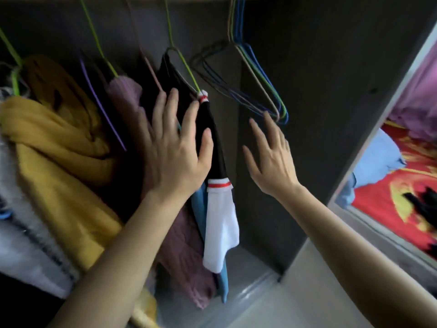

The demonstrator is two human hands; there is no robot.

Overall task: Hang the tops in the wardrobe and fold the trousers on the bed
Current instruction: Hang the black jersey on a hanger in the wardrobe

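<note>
Fingers (163, 107) spread, left hand (175, 152) flat on black top (218, 159), right hand (272, 159) splayed near empty hangers (266, 82), gap between

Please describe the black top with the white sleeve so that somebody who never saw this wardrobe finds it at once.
In the dark wardrobe, follow the row of hung clothes to its right end, before the bunch of empty hangers. There, beside the mauve sweater, the black top hangs on a green hanger under the left hand. Only it has a white sleeve end with a red stripe.
</note>
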